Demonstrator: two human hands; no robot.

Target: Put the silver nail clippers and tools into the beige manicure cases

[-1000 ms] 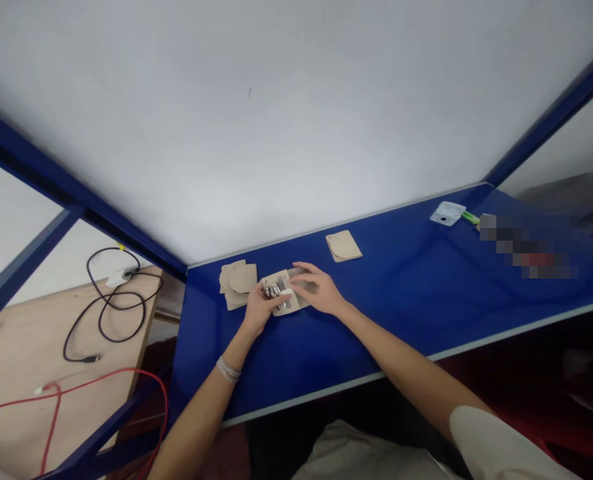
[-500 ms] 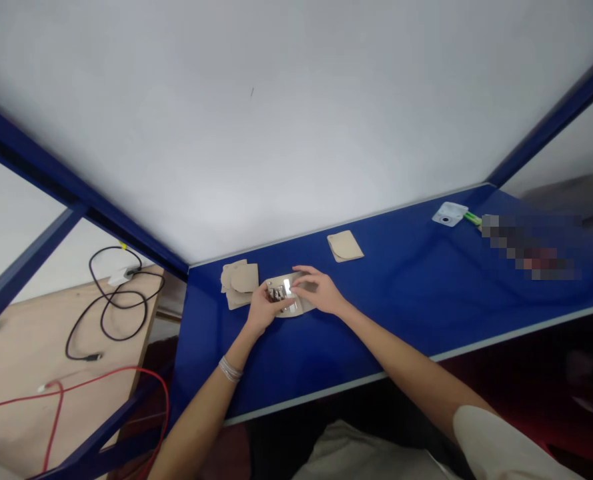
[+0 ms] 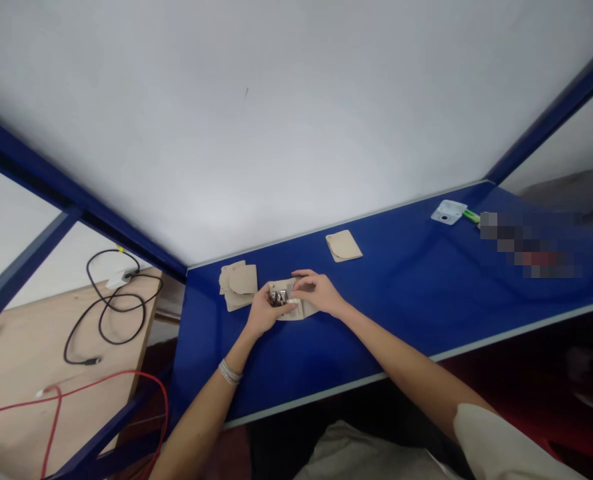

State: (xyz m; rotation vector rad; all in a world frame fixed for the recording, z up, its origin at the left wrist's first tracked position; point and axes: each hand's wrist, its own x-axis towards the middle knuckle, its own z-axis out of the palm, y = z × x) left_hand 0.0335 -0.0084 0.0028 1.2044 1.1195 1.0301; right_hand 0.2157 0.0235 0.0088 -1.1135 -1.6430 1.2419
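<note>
A small beige pouch (image 3: 296, 309) lies on the blue table (image 3: 401, 300), with small metal pieces (image 3: 279, 297) showing at its open left end. My left hand (image 3: 262, 313) grips the pouch's left end, thumb on top. My right hand (image 3: 316, 293) curls over its right part, fingertips pinching near the metal pieces.
A stack of beige pouches (image 3: 239, 283) lies just left of my hands. Another beige pouch (image 3: 343, 245) sits farther back. A white packet (image 3: 448, 212) with a green item (image 3: 471, 216) lies at the far right. Black and red cables (image 3: 111, 307) lie on the wooden surface at left.
My right hand's fingers have curled in from lying flatter on the pouch to pinching near the metal pieces. My left hand has stayed on the pouch's left end.
</note>
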